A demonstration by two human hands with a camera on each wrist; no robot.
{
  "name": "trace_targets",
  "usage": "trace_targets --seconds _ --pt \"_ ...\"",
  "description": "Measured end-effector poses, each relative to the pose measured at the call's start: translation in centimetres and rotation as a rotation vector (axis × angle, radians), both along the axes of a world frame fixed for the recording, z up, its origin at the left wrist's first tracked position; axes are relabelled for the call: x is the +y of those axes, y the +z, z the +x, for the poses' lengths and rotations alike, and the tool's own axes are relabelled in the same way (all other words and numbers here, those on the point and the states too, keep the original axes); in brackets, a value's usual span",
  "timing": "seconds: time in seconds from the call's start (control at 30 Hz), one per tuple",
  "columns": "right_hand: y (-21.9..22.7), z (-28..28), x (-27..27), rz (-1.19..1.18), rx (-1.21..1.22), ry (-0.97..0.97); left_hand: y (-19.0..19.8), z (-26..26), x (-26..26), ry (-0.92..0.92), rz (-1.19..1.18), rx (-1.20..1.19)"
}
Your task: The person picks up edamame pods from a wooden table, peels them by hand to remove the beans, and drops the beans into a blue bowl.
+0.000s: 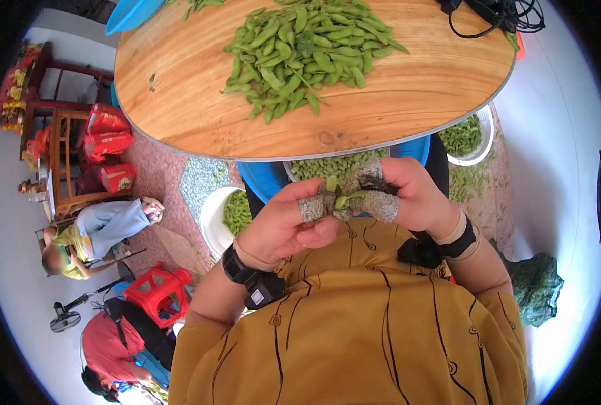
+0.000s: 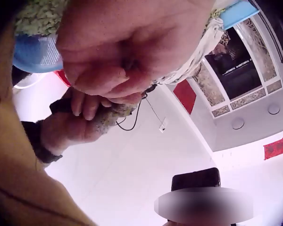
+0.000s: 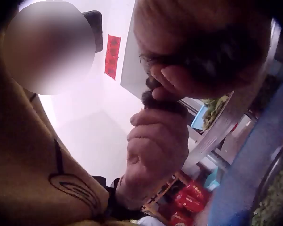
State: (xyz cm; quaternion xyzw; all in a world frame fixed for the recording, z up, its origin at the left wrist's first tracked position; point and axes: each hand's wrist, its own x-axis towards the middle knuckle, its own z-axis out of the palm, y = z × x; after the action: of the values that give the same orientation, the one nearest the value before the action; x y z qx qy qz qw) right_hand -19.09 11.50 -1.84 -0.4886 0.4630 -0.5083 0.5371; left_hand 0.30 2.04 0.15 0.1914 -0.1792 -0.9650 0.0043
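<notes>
In the head view, my left hand (image 1: 283,226) and right hand (image 1: 412,196) meet over my lap. Grey wrapping covers fingers on both. Between the fingertips is a green soybean pod (image 1: 344,201), pinched from both sides. A second bit of green pod (image 1: 331,182) sticks up by the left fingertips. Just beyond them, shelled green beans (image 1: 331,167) lie inside a blue basin (image 1: 254,177), partly hidden under the table edge. The left wrist view shows the left palm (image 2: 132,52) close up, its fingers curled. In the right wrist view the right hand (image 3: 203,52) is dark, and the pod is hidden.
A round wooden table (image 1: 172,101) in front bears a large heap of soybean pods (image 1: 307,54). White tubs with green pods stand on the floor, left tub (image 1: 213,223) and right tub (image 1: 479,152). Two people, a red stool (image 1: 159,293) and a fan (image 1: 64,317) are at left.
</notes>
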Motion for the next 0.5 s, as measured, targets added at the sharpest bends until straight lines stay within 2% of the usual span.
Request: trace_targets --seconds 0.03,0.07,0.13,0.17,0.2,0.23,0.3,0.37,0.43,0.47,0.5 --pt "-0.5 0.1 0.0 -0.133 0.012 -0.019 -0.3 0.0 -0.2 0.004 0.002 0.001" --pt "-0.4 -0.1 0.1 -0.130 0.013 -0.016 -0.8 0.0 -0.4 0.017 -0.020 -0.012" --pt "0.4 -0.7 0.2 -0.055 0.434 -0.058 -1.7 -0.1 -0.4 0.029 -0.037 -0.025" --pt "0.5 -0.5 0.2 -0.052 0.435 -0.058 -2.1 -0.2 -0.1 0.029 -0.555 -0.147" --pt "0.6 -0.2 0.2 0.194 0.295 -0.064 -2.5 -0.2 0.2 0.028 -1.074 -0.269" --pt "0.8 -0.1 0.1 0.437 0.151 -0.068 -3.0 -0.2 0.5 0.029 -1.072 -0.268" --pt "1.2 -0.1 -0.1 0.442 0.161 -0.057 -3.5 -0.1 1.0 0.112 -1.224 -0.263" --pt "1.2 0.1 -0.2 0.446 0.168 -0.050 -2.8 0.1 0.6 0.046 -1.210 -0.301" --pt "0.7 0.1 -0.2 0.280 0.153 -0.059 -2.2 0.1 0.1 -0.020 -1.199 -0.331" --pt "0.3 0.2 -0.2 0.280 0.155 -0.060 -2.0 0.0 0.0 0.023 -0.893 -0.347" --pt "-0.3 0.3 -0.2 0.142 0.137 -0.056 -2.0 0.0 -0.1 0.064 -0.587 -0.356"
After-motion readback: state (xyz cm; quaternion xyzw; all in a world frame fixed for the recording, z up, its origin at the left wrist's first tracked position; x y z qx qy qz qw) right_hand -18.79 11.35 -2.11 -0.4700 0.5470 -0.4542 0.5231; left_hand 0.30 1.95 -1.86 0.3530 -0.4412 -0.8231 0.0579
